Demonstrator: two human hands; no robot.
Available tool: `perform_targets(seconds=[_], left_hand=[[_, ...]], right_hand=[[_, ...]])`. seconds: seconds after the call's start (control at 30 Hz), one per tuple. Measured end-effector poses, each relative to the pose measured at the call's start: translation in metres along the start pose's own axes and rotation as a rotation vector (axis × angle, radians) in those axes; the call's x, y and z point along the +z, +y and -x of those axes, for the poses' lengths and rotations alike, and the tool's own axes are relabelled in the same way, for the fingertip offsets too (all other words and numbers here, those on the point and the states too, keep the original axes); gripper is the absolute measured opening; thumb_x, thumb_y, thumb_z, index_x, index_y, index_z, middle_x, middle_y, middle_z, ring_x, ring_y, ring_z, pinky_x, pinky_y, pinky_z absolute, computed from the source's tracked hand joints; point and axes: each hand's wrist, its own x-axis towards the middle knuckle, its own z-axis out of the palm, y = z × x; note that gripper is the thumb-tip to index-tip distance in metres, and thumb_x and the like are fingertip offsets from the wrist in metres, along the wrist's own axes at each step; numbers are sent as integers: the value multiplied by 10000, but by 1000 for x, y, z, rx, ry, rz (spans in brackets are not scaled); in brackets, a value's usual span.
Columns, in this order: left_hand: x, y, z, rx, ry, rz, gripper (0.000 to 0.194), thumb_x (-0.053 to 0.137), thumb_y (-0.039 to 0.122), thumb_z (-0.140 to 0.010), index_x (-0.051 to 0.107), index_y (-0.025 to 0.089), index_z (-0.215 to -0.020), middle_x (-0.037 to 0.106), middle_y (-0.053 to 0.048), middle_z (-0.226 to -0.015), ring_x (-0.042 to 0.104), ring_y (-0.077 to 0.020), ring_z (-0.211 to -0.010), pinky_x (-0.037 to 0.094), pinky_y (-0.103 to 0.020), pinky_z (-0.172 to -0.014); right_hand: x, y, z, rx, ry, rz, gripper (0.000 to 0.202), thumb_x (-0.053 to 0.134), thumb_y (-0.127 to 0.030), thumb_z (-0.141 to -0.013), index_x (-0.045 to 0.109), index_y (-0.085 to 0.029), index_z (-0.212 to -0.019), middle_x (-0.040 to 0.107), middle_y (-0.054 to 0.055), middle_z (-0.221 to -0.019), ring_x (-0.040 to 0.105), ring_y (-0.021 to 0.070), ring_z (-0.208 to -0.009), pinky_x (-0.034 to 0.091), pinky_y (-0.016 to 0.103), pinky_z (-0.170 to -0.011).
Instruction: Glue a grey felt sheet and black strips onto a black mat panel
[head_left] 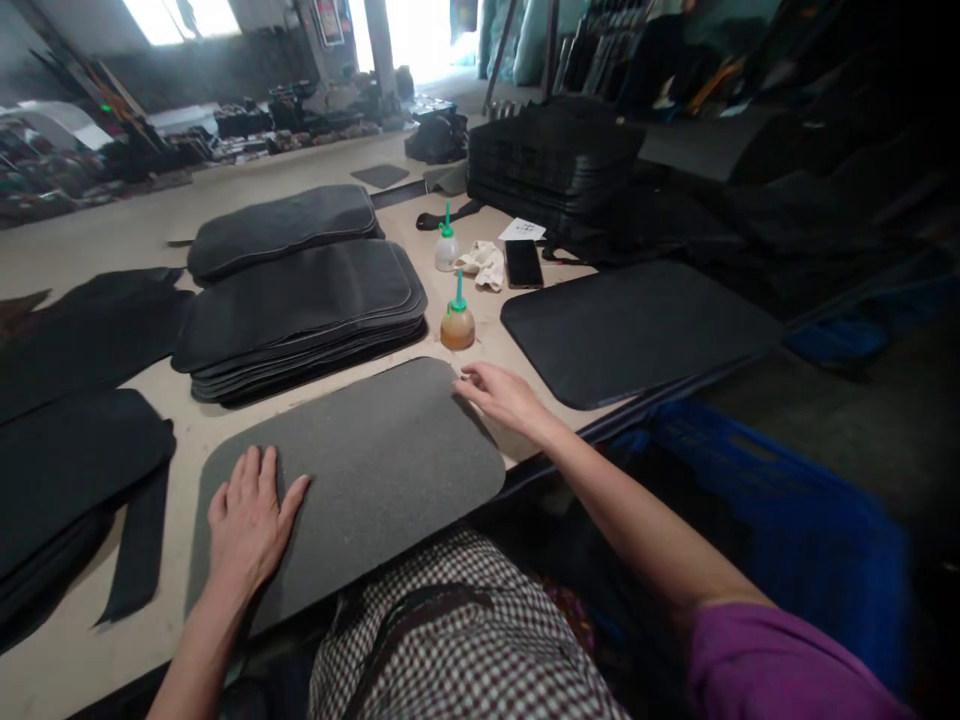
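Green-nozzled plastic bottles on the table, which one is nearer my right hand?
The round, translucent plastic bottle with amber liquid, just beyond your right hand; the other, whitish bottle stands farther back, beside the crumpled cream cloth.

Grey sheet (pixel 382 460): partly hidden under the left hand (pixel 244 520)
Paper note (pixel 517 229): writing too small to read
Blue crate (pixel 832 560), off the table's (pixel 75 665) near edge: blurred

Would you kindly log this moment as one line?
left hand: resting on grey panel | right hand: at panel's far-right corner | amber-filled bottle: upright beyond panel
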Motion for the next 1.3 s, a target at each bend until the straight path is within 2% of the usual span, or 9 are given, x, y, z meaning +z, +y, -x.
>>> perform_targets(seconds=[0.1, 0.23, 0.43, 0.67, 0.97, 1.07, 1.13, 1.23, 1.3], left_hand=[[0, 0, -1, 2, -2, -1, 825, 180, 629, -1012, 331, 80, -1609, 253, -195, -1707, 222, -335, -1582, 243, -554, -1235], [0, 1, 0, 4, 15, 9, 823, 199, 637, -1010, 339, 86, -1607, 265, -194, -1704, 214, -330, -1586, 244, -551, -1237], [-1, 3, 1, 1, 42, 36, 822, 193, 649, -1009, 353, 105, -1605, 269, -179, -1706, 218, -324, -1587, 236, -549, -1243], [1, 2, 2, 8, 59, 42, 829, 184, 659, -1006, 357, 110, -1603, 274, -181, -1704, 227, -325, -1584, 241, -547, -1242], [-5, 5, 2, -2, 51, 58, 782, 252, 633, -1024, 364, 113, -1597, 273, -177, -1705, 226, -319, -1588, 235, -533, -1256], [-7, 7, 2, -1, 50, 62, 767, 268, 629, -1032, 367, 118, -1596, 293, -176, -1698, 245, -318, -1583, 247, -537, -1255], [-6, 7, 3, -4, 53, 55, 756, 279, 629, -1035, 367, 130, -1596, 303, -174, -1695, 251, -314, -1582, 255, -542, -1253], [-7, 3, 4, -9, 33, 59, 734, 306, 628, -1037, 376, 149, -1588, 311, -172, -1691, 271, -318, -1574, 279, -550, -1241], [-12, -1, -1, -4, 19, 75, 697, 330, 614, -1040, 421, 155, -1557, 335, -174, -1680, 289, -331, -1562, 304, -562, -1221]], right_hand=[[7, -4, -28, 36, 38, -129, 258, 625, -422, -993, 706, -194, -1084, 732, 121, -1086, 672, 301, -1023, 511, 441, -904], [21, -9, -58, 48, 86, -208, 234, 709, -287, -892, 697, -167, -1092, 728, 114, -1029, 671, 274, -970, 522, 435, -897], [30, -7, -58, -113, 155, -420, 294, 651, -362, -926, 669, -219, -1182, 698, 51, -1055, 649, 204, -947, 537, 351, -858], [43, 12, -70, -44, 106, -207, 232, 696, -237, -867, 715, -184, -1092, 697, 58, -922, 635, 217, -871, 511, 377, -836], [51, 14, -66, -108, 164, -76, 304, 669, -285, -890, 680, -164, -1168, 680, 109, -1024, 601, 288, -995, 495, 467, -942], [49, 9, -63, -238, 242, 75, 400, 631, -268, -919, 613, -125, -1293, 599, 189, -1256, 526, 346, -1157, 461, 528, -1024], [47, 1, -58, -390, 252, 217, 333, 541, -221, -976, 616, -124, -1287, 578, 196, -1307, 515, 347, -1179, 476, 519, -1014], [49, -11, -48, -574, 129, 278, 294, 410, -170, -1048, 643, -147, -1225, 634, 149, -1239, 568, 298, -1121, 526, 447, -953], [56, -16, -40, -631, 48, 261, 276, 430, -227, -1074, 632, -151, -1246, 642, 134, -1251, 581, 290, -1128, 541, 432, -949]])
